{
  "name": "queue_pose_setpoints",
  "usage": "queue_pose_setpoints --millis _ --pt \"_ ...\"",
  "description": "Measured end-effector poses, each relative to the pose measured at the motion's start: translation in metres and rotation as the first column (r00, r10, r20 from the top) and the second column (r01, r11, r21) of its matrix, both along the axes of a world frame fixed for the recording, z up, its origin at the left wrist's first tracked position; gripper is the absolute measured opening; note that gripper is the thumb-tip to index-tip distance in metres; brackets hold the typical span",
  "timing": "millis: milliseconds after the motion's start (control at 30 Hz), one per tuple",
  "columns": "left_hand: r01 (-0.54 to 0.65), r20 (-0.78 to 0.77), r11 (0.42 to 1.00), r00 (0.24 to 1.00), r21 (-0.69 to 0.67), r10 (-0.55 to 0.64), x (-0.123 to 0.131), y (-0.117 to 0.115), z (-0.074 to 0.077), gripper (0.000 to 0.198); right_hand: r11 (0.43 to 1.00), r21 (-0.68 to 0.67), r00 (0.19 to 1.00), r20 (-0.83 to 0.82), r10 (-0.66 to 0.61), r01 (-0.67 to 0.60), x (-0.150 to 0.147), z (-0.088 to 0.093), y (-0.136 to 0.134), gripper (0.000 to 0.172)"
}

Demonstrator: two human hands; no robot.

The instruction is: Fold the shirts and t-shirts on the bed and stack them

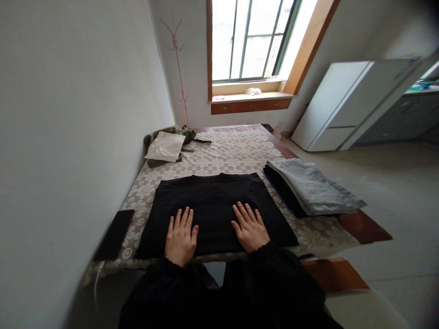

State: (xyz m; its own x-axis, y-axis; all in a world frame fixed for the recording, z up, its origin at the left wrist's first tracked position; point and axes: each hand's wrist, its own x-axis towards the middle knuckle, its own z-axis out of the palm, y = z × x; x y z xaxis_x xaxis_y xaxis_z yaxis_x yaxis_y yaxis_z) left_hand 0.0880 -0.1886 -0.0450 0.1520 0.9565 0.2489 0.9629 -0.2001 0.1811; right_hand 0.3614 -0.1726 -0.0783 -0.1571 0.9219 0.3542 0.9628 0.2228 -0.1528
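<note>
The left hand (180, 235) lies flat, fingers slightly parted, on the left half of the black cloth (213, 201); the right hand (251, 227) matches it on the right half. The cloth lies under both, neither hand nearer, its long axis running left to right. Beyond its right edge sits a grey-topped stack of cloth (313, 185).

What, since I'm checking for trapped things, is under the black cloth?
The flower-patterned tablecloth shows around the black cloth, so presumably continues beneath. Anything else under there is covered and cannot be seen; the left hand and right hand rest on top.
</note>
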Motion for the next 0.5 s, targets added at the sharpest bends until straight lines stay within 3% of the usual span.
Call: queue_pose_setpoints --millis 133,300,400,500 --pt "-0.128 -0.083 0.99 0.988 0.057 0.132 -0.05 -0.01 0.001 0.058 0.988 0.01 0.987 0.054 -0.155 0.154 0.053 -0.006 -0.005 0.06" --pt "-0.109 -0.097 0.993 0.989 0.039 0.112 -0.096 -0.019 0.002 0.055 0.972 -0.089 0.969 0.143 -0.203 0.217 0.093 -0.006 -0.005 0.065" --pt "-0.066 -0.096 0.998 0.993 0.001 0.066 -0.093 -0.015 0.014 0.055 0.971 -0.139 0.969 0.182 -0.169 0.195 0.084 0.014 0.007 0.065" --pt "0.03 -0.074 0.999 0.997 0.022 -0.028 -0.051 0.01 0.031 0.055 0.991 -0.131 0.99 0.142 -0.014 0.033 0.033 0.042 0.034 0.06"
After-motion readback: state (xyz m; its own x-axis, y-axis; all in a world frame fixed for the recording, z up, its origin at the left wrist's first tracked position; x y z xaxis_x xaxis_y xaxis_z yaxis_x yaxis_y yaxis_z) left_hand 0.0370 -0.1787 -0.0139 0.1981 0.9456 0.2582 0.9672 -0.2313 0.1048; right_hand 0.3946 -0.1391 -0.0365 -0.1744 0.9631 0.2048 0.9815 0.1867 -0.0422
